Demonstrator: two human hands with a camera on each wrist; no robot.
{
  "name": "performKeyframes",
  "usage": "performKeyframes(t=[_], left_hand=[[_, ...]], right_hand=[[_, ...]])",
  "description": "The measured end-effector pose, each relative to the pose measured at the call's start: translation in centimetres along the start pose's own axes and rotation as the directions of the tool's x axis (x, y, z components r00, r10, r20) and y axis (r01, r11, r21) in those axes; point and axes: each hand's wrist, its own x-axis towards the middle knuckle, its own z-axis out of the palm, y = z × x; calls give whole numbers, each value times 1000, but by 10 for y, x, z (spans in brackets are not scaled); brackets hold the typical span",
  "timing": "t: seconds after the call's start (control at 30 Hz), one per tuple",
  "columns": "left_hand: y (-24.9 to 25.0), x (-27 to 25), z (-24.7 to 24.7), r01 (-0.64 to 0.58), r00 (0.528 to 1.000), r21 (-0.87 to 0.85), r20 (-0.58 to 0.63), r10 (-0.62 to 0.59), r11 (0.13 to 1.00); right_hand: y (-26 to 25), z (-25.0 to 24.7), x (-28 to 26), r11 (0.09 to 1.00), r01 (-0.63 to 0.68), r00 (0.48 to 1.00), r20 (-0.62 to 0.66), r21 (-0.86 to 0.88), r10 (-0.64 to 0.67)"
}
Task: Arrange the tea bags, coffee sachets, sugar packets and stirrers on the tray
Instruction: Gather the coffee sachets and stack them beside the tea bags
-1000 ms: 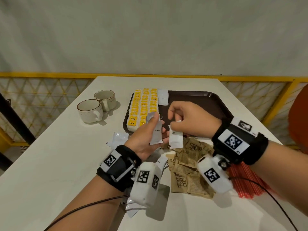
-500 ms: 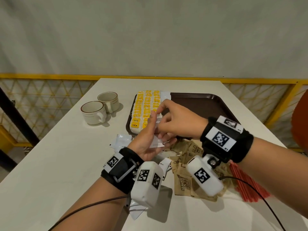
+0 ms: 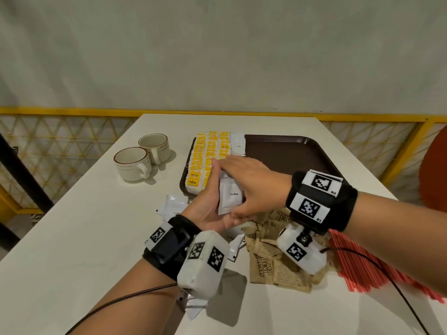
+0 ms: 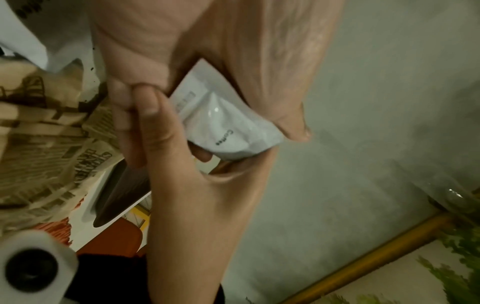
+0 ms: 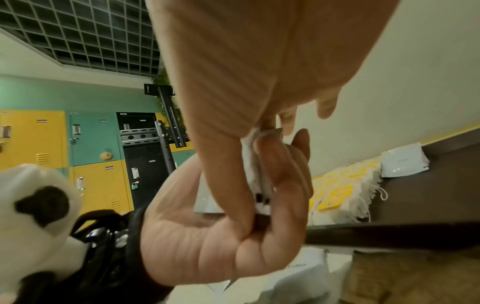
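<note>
Nearest, on the white counter (image 3: 72,238): brown sugar packets (image 3: 273,262) in a loose heap; red stirrers (image 3: 367,269) just beside them on the right; loose white coffee sachets (image 3: 173,207) to the left of the heap.
Above these: left hand (image 3: 210,204), palm up, fingers curled round a small stack of white sachets marked "Coffee" (image 3: 231,194); right hand (image 3: 251,184) gripping the same stack from above.
Beyond: dark brown tray (image 3: 290,153), yellow-tagged tea bags (image 3: 205,158) in rows along its left side, one coffee sachet (image 3: 238,143) beside them at the far edge.
Far left: two cups (image 3: 142,155), touching.
</note>
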Motion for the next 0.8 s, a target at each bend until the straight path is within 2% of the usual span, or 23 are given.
performKeyframes(t=[0.07,0.17,0.23,0.3,0.4,0.47,0.6,0.7,0.8], left_hand=[[1,2,-1,2,1000,51,-25,-1,999],[0,3,-2,-3,1000,116,-23,5,993],[-3,1,-4,-56,998,142,-8,58,988],[-5,1,-5,-104,994,159,-12,107,982],[-2,3,-5,-113,991,196,-50,125,974],[1,2,-5,-102,992,222,-55,117,970],[2,1,-4,-115,993,201,-4,119,973],[2,0,-1,-108,994,187,1,110,976],[-1,0,-7,-146,989,181,0,148,973]], right_hand=[[1,1,2,1000,-28,999,15,10,28],[0,-2,4,994,-75,991,119,74,66],[3,-5,6,984,-107,973,220,141,74],[5,-8,8,971,-124,961,270,206,65],[5,-10,9,970,-103,967,249,219,46],[3,-9,7,984,-115,967,242,133,80],[-4,2,5,996,-94,989,117,-7,94],[-3,3,5,996,-86,994,68,34,84],[-2,-1,5,996,-76,992,102,51,71]])
